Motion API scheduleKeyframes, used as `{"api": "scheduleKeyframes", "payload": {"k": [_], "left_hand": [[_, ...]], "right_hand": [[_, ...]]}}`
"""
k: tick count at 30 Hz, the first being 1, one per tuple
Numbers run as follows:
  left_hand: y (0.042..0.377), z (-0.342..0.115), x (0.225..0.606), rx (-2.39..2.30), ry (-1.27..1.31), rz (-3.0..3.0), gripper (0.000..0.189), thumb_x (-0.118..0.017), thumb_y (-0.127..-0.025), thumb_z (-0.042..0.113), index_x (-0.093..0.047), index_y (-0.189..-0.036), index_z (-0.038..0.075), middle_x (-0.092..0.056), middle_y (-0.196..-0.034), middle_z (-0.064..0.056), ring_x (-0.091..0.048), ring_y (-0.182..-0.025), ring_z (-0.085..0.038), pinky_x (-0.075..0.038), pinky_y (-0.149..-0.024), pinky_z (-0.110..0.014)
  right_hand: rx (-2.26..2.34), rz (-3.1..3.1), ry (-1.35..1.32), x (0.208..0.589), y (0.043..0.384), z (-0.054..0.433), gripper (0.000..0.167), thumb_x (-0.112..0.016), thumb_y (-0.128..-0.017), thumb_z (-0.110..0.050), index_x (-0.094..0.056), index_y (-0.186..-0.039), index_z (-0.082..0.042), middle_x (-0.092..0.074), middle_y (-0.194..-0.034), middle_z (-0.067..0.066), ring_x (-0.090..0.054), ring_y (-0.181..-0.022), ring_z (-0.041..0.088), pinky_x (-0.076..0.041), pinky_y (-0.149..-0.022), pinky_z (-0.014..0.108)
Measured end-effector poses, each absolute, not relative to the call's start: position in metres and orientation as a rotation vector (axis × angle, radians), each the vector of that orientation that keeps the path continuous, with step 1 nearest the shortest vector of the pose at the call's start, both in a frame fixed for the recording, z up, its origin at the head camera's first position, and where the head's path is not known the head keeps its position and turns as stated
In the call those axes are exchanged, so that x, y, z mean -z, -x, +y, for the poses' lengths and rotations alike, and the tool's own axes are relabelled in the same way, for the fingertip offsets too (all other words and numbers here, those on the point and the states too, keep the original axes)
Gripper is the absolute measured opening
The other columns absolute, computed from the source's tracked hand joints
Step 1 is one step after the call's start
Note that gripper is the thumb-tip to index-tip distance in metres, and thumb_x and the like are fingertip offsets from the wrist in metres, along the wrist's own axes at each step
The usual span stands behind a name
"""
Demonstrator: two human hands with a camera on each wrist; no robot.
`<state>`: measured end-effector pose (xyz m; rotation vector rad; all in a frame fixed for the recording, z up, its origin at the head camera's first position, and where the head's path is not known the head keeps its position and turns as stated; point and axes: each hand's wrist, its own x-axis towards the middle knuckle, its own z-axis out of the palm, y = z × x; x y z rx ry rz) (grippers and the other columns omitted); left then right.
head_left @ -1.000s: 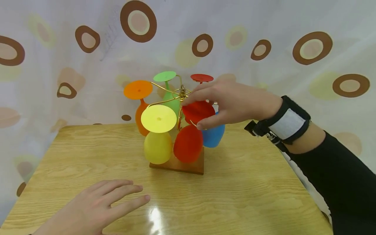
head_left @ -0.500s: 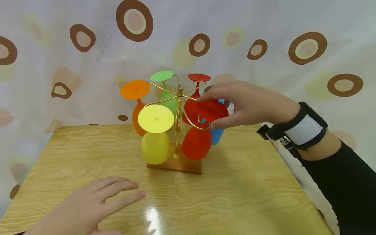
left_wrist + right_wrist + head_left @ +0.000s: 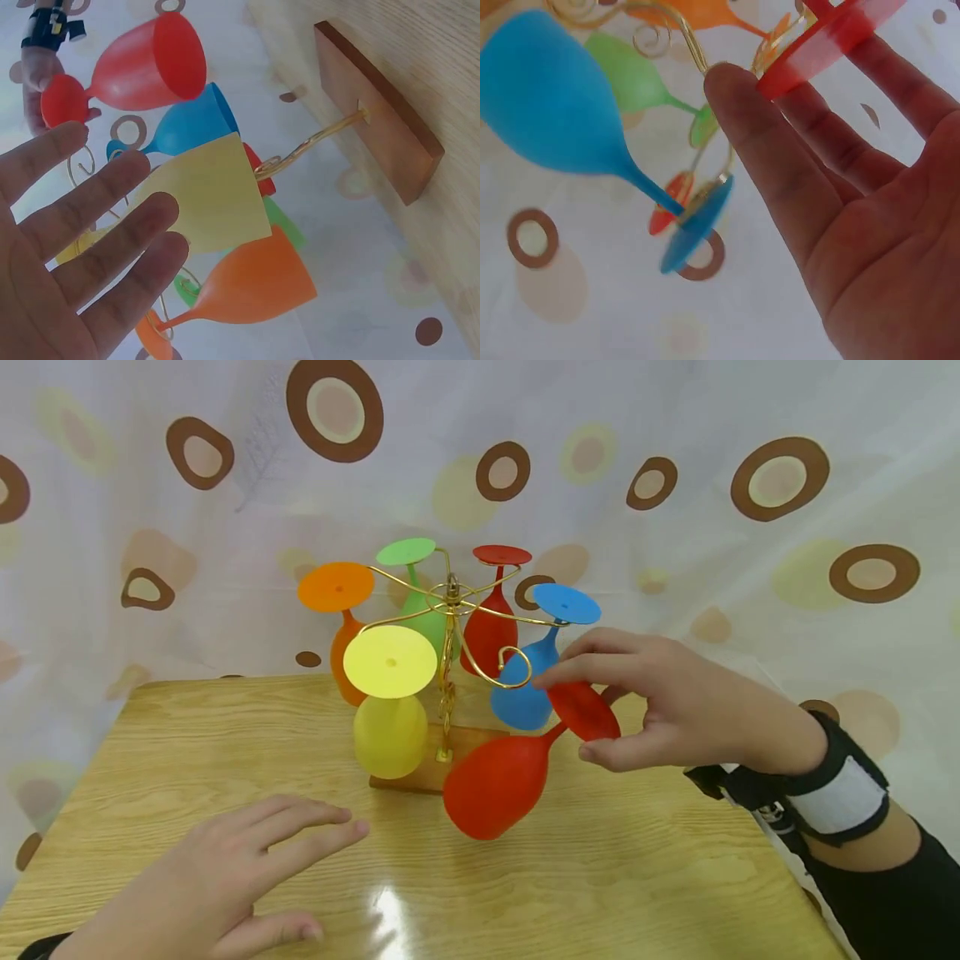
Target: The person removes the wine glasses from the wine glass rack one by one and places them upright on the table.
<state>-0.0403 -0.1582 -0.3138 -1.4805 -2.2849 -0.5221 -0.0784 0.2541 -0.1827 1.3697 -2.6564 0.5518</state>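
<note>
While the left hand (image 3: 228, 864) is spread, the right hand (image 3: 675, 706) pinches a red goblet (image 3: 498, 785).

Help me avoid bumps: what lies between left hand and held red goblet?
In the head view, only bare tabletop shows between left hand and red goblet.

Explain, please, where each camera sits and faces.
Head: on the head, facing forward and down at the gold wire goblet rack; left hand, right hand show.
Left wrist: worn there, facing the yellow plastic-looking goblet; both hands show.
Right wrist: worn there, facing the blue plastic-looking goblet; right hand shows.
Wrist views share the blue goblet.
</note>
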Motion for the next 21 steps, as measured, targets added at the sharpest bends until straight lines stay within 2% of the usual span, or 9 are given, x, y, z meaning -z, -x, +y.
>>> {"api": "scheduleKeyframes", "payload": {"k": [4,7,11,14,15,17,21], "left_hand": [[0.041,-0.159,0.314,0.501,1.42,-2.302,0.073,-0.075,-0.083,0.053,-0.049,-0.147,0.03,-0.055,-0.137,0.017,-0.056,-0.119,-0.005,-0.045,-0.098,-0.017],[0.043,-0.159,0.314,0.511,1.39,-2.283,0.069,-0.072,-0.086,0.054,-0.052,-0.145,0.025,-0.058,-0.135,0.013,-0.057,-0.118,-0.009,-0.043,-0.101,-0.018],[0.045,-0.157,0.314,0.568,1.377,-2.183,0.056,-0.06,-0.095,0.055,-0.062,-0.136,0.015,-0.064,-0.13,0.004,-0.06,-0.115,-0.016,-0.035,-0.11,-0.017],[0.047,-0.152,0.313,0.609,1.379,-2.084,0.052,-0.053,-0.1,0.053,-0.069,-0.125,0.011,-0.068,-0.123,-0.002,-0.063,-0.111,-0.021,-0.031,-0.114,-0.016],[0.047,-0.15,0.312,0.623,1.379,-2.064,0.05,-0.052,-0.1,0.052,-0.07,-0.121,0.01,-0.069,-0.12,-0.003,-0.063,-0.11,-0.021,-0.031,-0.115,-0.016],[0.046,-0.146,0.311,0.661,1.381,-2.015,0.044,-0.055,-0.1,0.048,-0.072,-0.115,0.01,-0.071,-0.114,-0.003,-0.065,-0.105,-0.021,-0.039,-0.11,-0.018],[0.044,-0.139,0.308,0.759,1.366,-1.954,0.034,-0.059,-0.1,0.041,-0.072,-0.103,0.009,-0.071,-0.101,0.0,-0.066,-0.093,-0.018,-0.053,-0.094,-0.019]], "right_hand": [[-0.792,-2.692,-1.288,0.207,0.069,0.253,0.057,-0.083,-0.076,-0.011,-0.057,-0.125,-0.024,-0.057,-0.116,-0.011,-0.061,-0.103,0.007,-0.061,-0.078,0.027],[-0.99,-2.683,-1.205,0.233,0.062,0.252,0.058,-0.084,-0.076,-0.011,-0.053,-0.124,-0.019,-0.058,-0.117,-0.01,-0.064,-0.106,0.011,-0.061,-0.084,0.031],[-1.276,-2.598,-1.15,0.271,0.052,0.246,0.055,-0.085,-0.078,-0.01,-0.051,-0.121,-0.012,-0.06,-0.121,-0.004,-0.064,-0.109,0.016,-0.059,-0.09,0.035],[-1.464,-2.539,-1.125,0.296,0.046,0.239,0.054,-0.084,-0.079,-0.007,-0.049,-0.121,-0.011,-0.059,-0.125,0.0,-0.063,-0.114,0.021,-0.058,-0.093,0.036],[-1.503,-2.521,-1.124,0.303,0.044,0.236,0.055,-0.084,-0.079,-0.006,-0.049,-0.122,-0.011,-0.058,-0.126,0.002,-0.062,-0.115,0.022,-0.058,-0.093,0.037],[-1.576,-2.504,-1.104,0.315,0.042,0.23,0.055,-0.084,-0.08,-0.005,-0.048,-0.122,-0.011,-0.057,-0.13,0.003,-0.061,-0.119,0.023,-0.057,-0.095,0.037],[-1.663,-2.507,-1.068,0.334,0.041,0.22,0.056,-0.085,-0.078,-0.007,-0.048,-0.119,-0.013,-0.055,-0.133,0.004,-0.058,-0.123,0.025,-0.056,-0.097,0.038]]}}
